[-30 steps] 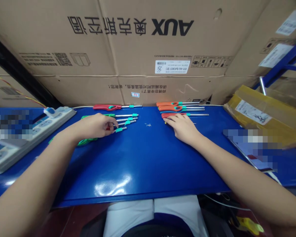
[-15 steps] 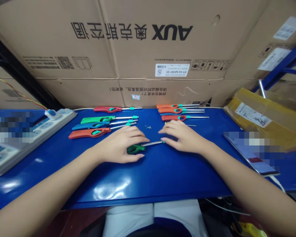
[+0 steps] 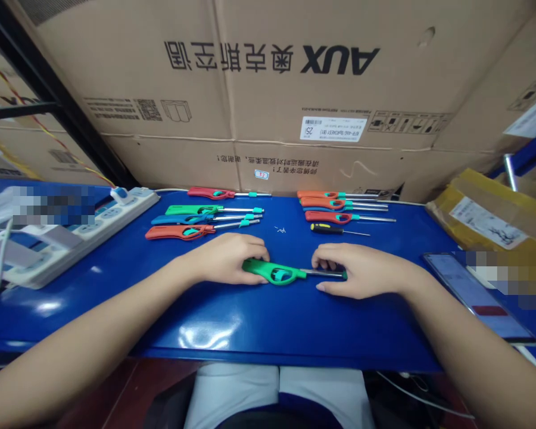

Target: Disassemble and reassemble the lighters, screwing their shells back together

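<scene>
A green long-nosed lighter [image 3: 286, 274] with a teal trigger lies crosswise near the middle of the blue table, its metal tube pointing right. My left hand [image 3: 232, 262] is closed around the rear of its handle. My right hand [image 3: 361, 271] surrounds the tube's far end, fingers curled and the thumb apart from them below the tube. At the tip, a dark green piece shows against that palm. Beyond the right hand lies a black and yellow screwdriver [image 3: 327, 228]. Behind the left hand rests an orange-red lighter [image 3: 178, 232].
At the back left are a blue lighter [image 3: 185, 219], another green lighter [image 3: 192, 210] and a red one [image 3: 209, 193]. Several more, including a red lighter [image 3: 328, 217], lie back right. A power strip [image 3: 89, 229] stands left; a phone [image 3: 464, 292] and yellow-taped box [image 3: 455, 199] stand right.
The green lighter shows more fully between my hands. My right hand has moved away from the screwdriver, which is now uncovered, and toward me. The whole view has shifted slightly.
</scene>
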Available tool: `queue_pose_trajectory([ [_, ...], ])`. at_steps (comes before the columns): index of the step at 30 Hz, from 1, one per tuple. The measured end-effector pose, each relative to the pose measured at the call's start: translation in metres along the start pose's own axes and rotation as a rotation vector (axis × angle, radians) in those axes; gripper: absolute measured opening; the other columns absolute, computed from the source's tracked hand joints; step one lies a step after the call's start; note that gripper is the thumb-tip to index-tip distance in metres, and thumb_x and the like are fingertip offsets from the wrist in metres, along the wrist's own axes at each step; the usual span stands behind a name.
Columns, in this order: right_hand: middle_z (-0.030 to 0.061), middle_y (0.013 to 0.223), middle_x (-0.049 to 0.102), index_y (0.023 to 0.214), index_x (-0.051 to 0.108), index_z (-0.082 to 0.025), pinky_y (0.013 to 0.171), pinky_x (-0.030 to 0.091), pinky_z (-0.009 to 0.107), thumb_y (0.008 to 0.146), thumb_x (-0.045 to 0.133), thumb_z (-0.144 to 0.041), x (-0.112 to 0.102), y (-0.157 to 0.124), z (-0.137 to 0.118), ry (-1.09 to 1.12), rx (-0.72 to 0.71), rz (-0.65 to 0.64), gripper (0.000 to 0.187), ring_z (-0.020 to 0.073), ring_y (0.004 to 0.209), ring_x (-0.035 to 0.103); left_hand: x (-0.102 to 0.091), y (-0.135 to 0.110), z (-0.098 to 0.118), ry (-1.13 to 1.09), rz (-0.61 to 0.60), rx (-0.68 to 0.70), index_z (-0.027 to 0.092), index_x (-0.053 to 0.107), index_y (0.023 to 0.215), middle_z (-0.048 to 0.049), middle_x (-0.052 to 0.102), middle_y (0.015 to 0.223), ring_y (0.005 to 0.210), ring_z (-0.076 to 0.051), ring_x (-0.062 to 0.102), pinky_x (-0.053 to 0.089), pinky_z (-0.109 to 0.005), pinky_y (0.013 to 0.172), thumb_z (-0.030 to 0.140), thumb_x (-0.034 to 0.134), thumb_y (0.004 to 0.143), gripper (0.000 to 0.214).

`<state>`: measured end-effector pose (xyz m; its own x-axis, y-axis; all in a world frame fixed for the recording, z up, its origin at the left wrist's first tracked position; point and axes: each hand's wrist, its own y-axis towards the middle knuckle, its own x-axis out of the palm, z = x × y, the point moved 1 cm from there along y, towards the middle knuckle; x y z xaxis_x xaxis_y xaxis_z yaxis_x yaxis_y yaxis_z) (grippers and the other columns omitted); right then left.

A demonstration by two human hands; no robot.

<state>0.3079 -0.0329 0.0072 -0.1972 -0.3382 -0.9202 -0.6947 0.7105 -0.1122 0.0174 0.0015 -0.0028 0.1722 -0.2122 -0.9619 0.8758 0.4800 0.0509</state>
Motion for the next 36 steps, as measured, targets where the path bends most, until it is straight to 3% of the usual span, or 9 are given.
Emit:
queue_pose_trajectory([
  [3,0.0033,0.104,0.067,0.109,0.062,-0.023,0.074,0.044,0.03,0.088,0.069,-0.055,0.005,0.004,-0.015,-0.074,-0.036,0.034,0.04,0.0205,0.089,0.063,0.012,0.007,0.017,0.042,0.052,-0.024,0.021,0.069,0.107,-0.004,0.071,0.099,0.089,-0.02,0.068,0.046,-0.026,0.075,0.048,0.069,0.091,0.032],
  [7,0.004,0.09,0.068,0.09,0.06,-0.021,0.069,0.039,0.032,0.093,0.065,-0.051,0.011,0.009,-0.031,-0.298,-0.085,-0.021,0.031,0.0225,0.083,0.064,0.016,0.012,0.031,0.077,0.035,-0.021,0.019,0.069,0.108,-0.0054,0.069,0.098,0.089,-0.022,0.067,0.047,-0.028,0.073,0.048,0.069,0.091,0.033],
  [13,-0.0002,0.073,0.063,0.082,0.056,-0.022,0.055,0.024,0.028,0.092,0.063,-0.057,0.011,0.003,-0.026,-0.217,-0.034,-0.114,0.037,0.0162,0.061,0.054,0.002,0.011,0.021,-0.096,-0.056,-0.005,0.021,0.071,0.104,-0.002,0.069,0.097,0.084,-0.017,0.067,0.045,-0.025,0.068,0.04,0.076,0.086,0.027],
  [19,-0.0001,0.078,0.061,0.087,0.059,-0.02,0.058,0.03,0.026,0.092,0.062,-0.06,0.019,0.006,-0.008,-0.045,-0.102,0.017,0.04,0.0141,0.066,0.052,0.016,0.008,0.013,-0.274,0.083,-0.013,0.018,0.072,0.099,-0.0025,0.066,0.089,0.073,-0.013,0.062,0.044,-0.023,0.063,0.043,0.076,0.085,0.029],
  [22,0.001,0.08,0.061,0.087,0.06,-0.019,0.061,0.033,0.026,0.101,0.051,-0.053,0.023,0.007,-0.002,-0.002,-0.168,0.054,0.038,0.0134,0.068,0.053,0.023,0.009,0.013,-0.329,0.131,0.0,0.017,0.073,0.1,-0.0036,0.068,0.089,0.076,-0.014,0.065,0.048,-0.024,0.068,0.036,0.067,0.092,0.021],
  [26,0.0016,0.077,0.061,0.082,0.058,-0.019,0.062,0.033,0.027,0.107,0.037,-0.04,0.026,0.008,0.003,-0.115,-0.119,0.125,0.039,0.0136,0.067,0.053,0.029,0.011,0.008,-0.38,0.228,-0.065,0.017,0.072,0.108,-0.0048,0.072,0.096,0.082,-0.014,0.067,0.051,-0.023,0.071,0.033,0.059,0.098,0.023],
  [31,0.0041,0.095,0.07,0.101,0.063,-0.021,0.062,0.035,0.027,0.102,0.05,-0.042,0.024,0.008,0.01,-0.249,0.09,0.291,0.024,0.0174,0.077,0.062,0.033,0.011,0.001,-0.306,0.308,-0.223,0.021,0.067,0.122,-0.0036,0.068,0.105,0.056,-0.007,0.051,0.046,-0.023,0.055,0.035,0.061,0.095,0.031],
  [34,0.0042,0.099,0.068,0.104,0.062,-0.022,0.065,0.04,0.028,0.099,0.056,-0.04,0.021,0.006,0.011,-0.179,0.09,0.415,0.021,0.0167,0.078,0.061,0.029,0.008,0.001,-0.199,0.36,-0.22,0.022,0.066,0.122,-0.0056,0.064,0.118,0.061,-0.008,0.053,0.048,-0.025,0.059,0.034,0.06,0.095,0.03],
  [36,0.0035,0.096,0.066,0.099,0.062,-0.021,0.069,0.043,0.028,0.098,0.056,-0.037,0.019,0.003,0.007,-0.084,0.026,0.43,0.017,0.0161,0.08,0.061,0.024,0.006,0.003,-0.17,0.354,-0.146,0.021,0.068,0.113,-0.006,0.064,0.115,0.073,-0.012,0.06,0.051,-0.026,0.068,0.034,0.059,0.096,0.023],
])
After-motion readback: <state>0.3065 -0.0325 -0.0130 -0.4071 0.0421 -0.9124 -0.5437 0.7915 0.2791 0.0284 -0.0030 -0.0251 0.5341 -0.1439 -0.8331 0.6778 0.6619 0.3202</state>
